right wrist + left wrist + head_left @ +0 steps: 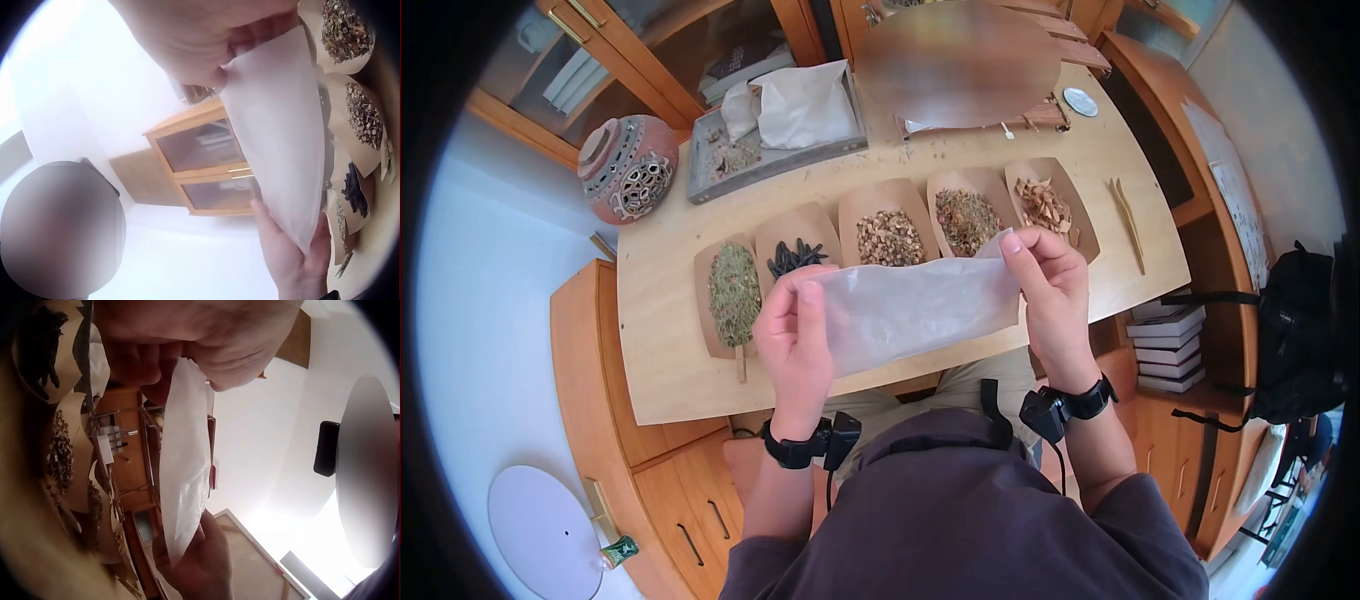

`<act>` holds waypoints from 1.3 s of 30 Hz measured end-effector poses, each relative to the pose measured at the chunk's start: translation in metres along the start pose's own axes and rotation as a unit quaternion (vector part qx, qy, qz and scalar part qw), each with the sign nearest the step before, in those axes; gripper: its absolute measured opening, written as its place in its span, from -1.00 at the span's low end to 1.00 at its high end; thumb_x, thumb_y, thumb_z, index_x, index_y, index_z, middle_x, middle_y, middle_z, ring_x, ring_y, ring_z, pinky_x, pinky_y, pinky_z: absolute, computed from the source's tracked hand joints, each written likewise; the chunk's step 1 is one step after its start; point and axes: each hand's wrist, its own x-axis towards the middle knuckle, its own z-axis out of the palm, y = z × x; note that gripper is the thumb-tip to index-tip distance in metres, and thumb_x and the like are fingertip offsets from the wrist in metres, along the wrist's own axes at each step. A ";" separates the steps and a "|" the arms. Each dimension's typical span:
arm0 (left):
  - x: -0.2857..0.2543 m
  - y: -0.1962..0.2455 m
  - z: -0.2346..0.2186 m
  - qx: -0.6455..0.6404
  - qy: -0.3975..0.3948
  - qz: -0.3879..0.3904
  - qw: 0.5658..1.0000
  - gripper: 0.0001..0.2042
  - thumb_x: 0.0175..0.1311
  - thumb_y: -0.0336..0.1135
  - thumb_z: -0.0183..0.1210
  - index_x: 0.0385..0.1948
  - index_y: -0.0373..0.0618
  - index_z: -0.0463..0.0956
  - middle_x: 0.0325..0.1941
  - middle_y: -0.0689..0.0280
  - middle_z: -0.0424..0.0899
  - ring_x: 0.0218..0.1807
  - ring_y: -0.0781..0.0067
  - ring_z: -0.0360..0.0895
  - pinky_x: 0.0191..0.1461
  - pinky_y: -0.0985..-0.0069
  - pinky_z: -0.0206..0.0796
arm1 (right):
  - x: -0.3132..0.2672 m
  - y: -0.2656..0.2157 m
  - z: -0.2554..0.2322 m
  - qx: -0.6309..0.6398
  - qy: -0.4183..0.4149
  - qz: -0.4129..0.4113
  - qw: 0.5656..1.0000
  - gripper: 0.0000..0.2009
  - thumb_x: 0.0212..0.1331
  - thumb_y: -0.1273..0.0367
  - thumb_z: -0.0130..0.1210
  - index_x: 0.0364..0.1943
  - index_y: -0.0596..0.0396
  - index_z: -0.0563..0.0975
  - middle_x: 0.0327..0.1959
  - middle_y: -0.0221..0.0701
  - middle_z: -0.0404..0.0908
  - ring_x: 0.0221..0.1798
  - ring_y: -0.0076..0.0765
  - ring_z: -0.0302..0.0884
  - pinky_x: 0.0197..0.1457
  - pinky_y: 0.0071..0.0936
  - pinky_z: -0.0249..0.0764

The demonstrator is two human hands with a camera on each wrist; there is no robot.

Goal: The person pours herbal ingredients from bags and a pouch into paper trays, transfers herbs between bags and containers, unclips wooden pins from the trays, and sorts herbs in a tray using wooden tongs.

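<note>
Stretched between both hands is a thin, translucent white bag (925, 310), held over the front of the table (675, 390). My left hand (797, 325) pinches its left end between thumb and fingers. At the upper right corner, my right hand (1055, 290) pinches it the same way. Both wrist views show the bag's pale surface bowed between the hands. Just beyond it stand brown paper trays in a row: green dried herb (733, 295), dark pods (796, 257), chopped pale pieces (888, 238), a mixed dried herb (967, 220) and brown shavings (1042, 205).
A grey tray (780, 168) with white cloth-like pieces (805, 105) and herb scraps lies at the back left, beside a patterned clay pot (628, 168). Wooden tweezers (1130, 228) lie at the right. A small stick (741, 364) sits near the left front edge.
</note>
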 end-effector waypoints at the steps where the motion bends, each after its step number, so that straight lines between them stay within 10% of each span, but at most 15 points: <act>1: 0.000 -0.003 -0.004 0.017 0.002 -0.006 1.000 -0.75 0.54 -0.25 0.11 -0.21 -0.28 0.64 -0.30 0.47 0.65 -0.29 0.78 0.45 -0.18 0.72 0.31 | -0.001 -0.001 0.002 -0.002 0.008 -0.009 1.000 -0.84 0.44 0.32 0.18 -0.21 0.13 0.64 -0.39 -0.63 0.63 -0.35 -0.77 0.49 -0.25 -0.70 0.38; 30: 0.002 -0.013 -0.013 0.219 0.058 0.138 0.964 -0.71 0.64 -0.20 -0.09 -0.30 -0.18 0.42 -0.47 0.51 0.35 -0.40 0.73 0.25 -0.29 0.68 0.18 | -0.008 0.011 0.011 -0.255 0.058 -0.205 0.943 -0.89 0.53 0.38 0.01 -0.14 0.12 0.45 -0.54 -0.61 0.36 -0.49 -0.75 0.21 -0.44 -0.67 0.18; 39: -0.004 0.005 -0.029 0.060 0.111 -0.026 0.992 -0.67 0.65 -0.16 -0.12 -0.36 -0.12 0.42 -0.72 0.50 0.24 -0.68 0.76 0.16 -0.60 0.69 -0.03 | 0.003 -0.008 0.025 -0.224 0.090 -0.284 0.928 -0.92 0.48 0.41 0.08 -0.12 0.13 0.48 -0.41 -0.43 0.55 -0.51 -0.65 0.38 -0.41 -0.63 0.35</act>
